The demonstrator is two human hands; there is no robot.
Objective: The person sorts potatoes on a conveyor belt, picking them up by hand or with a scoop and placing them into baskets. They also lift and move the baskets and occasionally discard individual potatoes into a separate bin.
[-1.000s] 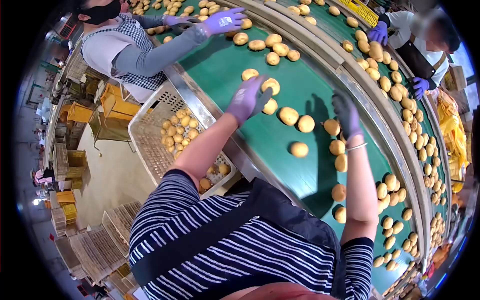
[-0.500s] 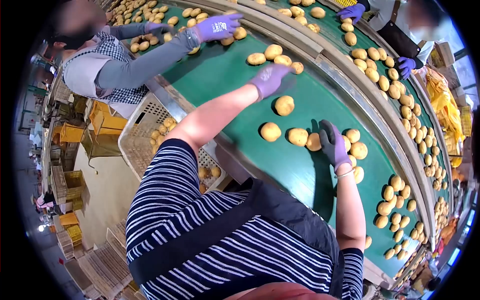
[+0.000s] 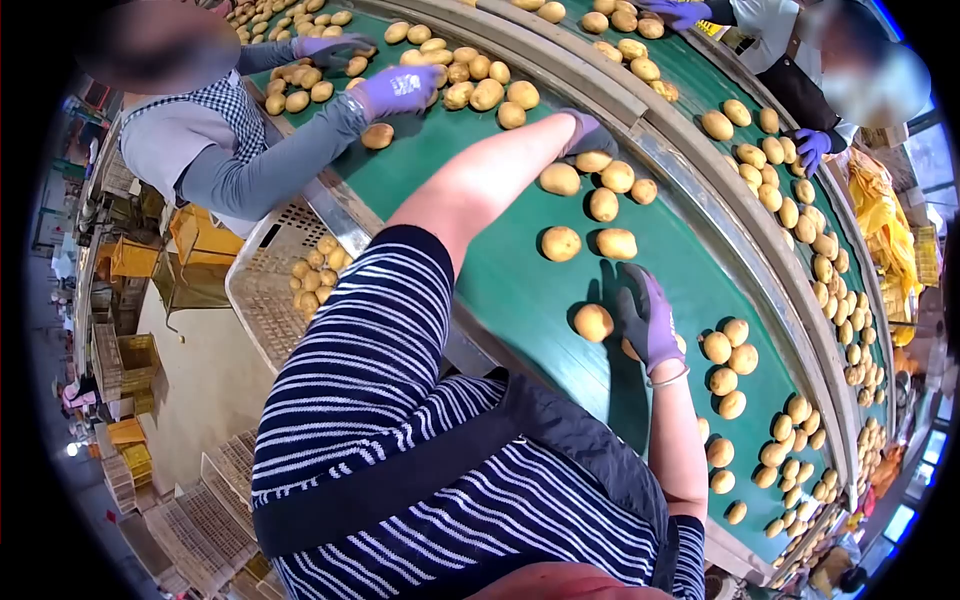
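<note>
left hand [image 3: 588,135] is stretched way out, gloved fingers curled over a smooth yellow-tan potato [image 3: 594,161] far across the green belt [image 3: 520,270], right hand [image 3: 648,318] cupped on another potato [image 3: 632,347] closer in, mostly hidden

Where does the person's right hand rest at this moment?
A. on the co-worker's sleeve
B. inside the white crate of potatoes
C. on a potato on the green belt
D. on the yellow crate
C: the gloved right hand lies over a potato on the green belt, with another potato just beside its fingers.
</note>
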